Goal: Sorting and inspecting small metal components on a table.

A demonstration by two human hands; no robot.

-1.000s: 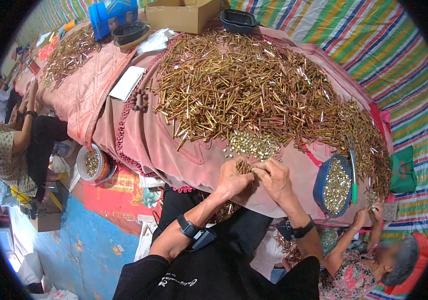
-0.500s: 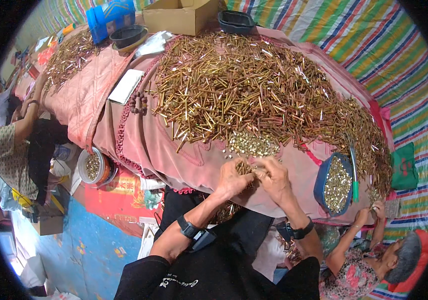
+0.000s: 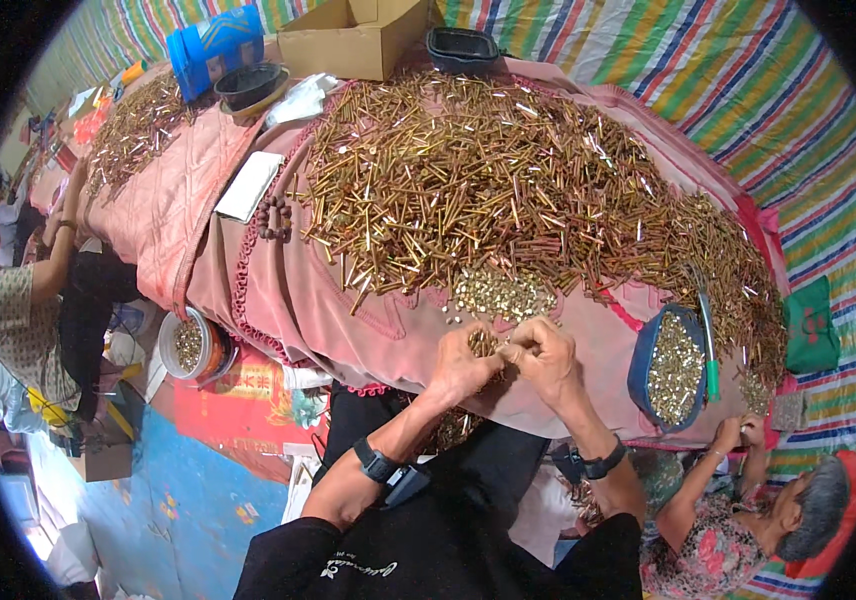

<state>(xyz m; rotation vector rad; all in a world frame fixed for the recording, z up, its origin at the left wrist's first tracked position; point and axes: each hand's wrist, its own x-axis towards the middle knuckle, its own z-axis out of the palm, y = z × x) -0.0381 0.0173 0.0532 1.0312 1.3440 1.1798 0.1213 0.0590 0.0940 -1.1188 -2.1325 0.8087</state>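
My left hand (image 3: pixel 460 367) is closed around a bundle of thin gold-coloured metal rods (image 3: pixel 484 344), like bolts, with their ends showing at the top of the fist. Against that bundle, my right hand (image 3: pixel 548 360) is pinched together, thumb and fingertips at the rod ends; whatever sits between them is too small to make out. Just beyond both hands lies a small heap of pale gold nut-like pieces (image 3: pixel 503 296) on the pink cloth (image 3: pixel 333 345). Behind it spreads a large pile of the same rods (image 3: pixel 488 190).
A blue tub (image 3: pixel 641 380) of small pieces stands right, beside a green-handled tool (image 3: pixel 712 378). A white bucket (image 3: pixel 170 352) is left. Cardboard box (image 3: pixel 338 45), black basin (image 3: pixel 463 50) and bead bracelet (image 3: pixel 273 217) lie farther back. Co-workers (image 3: pixel 23 310) (image 3: pixel 718 530) sit on both sides.
My right hand's fingers have shifted slightly and curl closer at the rod ends. The left hand keeps its hold on the bundle. The view has moved a little.
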